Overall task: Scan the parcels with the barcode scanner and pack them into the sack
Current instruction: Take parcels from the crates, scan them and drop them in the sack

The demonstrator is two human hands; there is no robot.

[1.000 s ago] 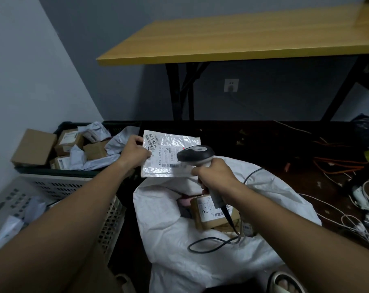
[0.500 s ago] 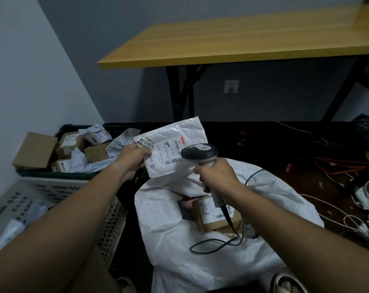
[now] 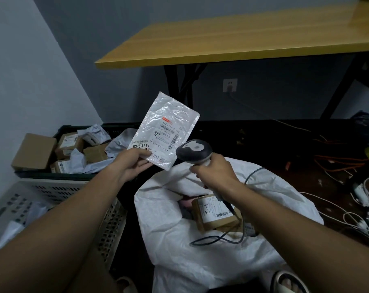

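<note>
Since a second ago the flat white mailer bag [image 3: 165, 129] has swung from lying nearly level to standing almost upright, its label side toward the camera, lifted higher above the sack [image 3: 200, 246]. The left hand [image 3: 131, 163] pinches its lower left corner, thumb on the label and fingers curled behind. The right hand [image 3: 216, 173] has kept its place, fingers wrapped round the grip of the barcode scanner [image 3: 193, 152], whose dark head sits just beside the bag's lower right edge; its cable [image 3: 219, 240] loops down over the sack. On the bag's label "82-5-4518" reads in bold print, with a small red tag and several barcodes above; the finer lines are too blurred to read, though one may begin "642". Inside the open mouth of the sack lies a brown box [image 3: 216, 214] with "3-2" handwritten on its white label beside a barcode. To the left a dark crate [image 3: 73, 176] holds more cardboard boxes and grey bags, and nearer stands a pale perforated basket [image 3: 52, 195]. Behind is a yellow table [image 3: 242, 41] on black legs, a wall socket [image 3: 230, 85] under it, and a tangle of white and orange cords [image 3: 352, 187] on the floor at right.
</note>
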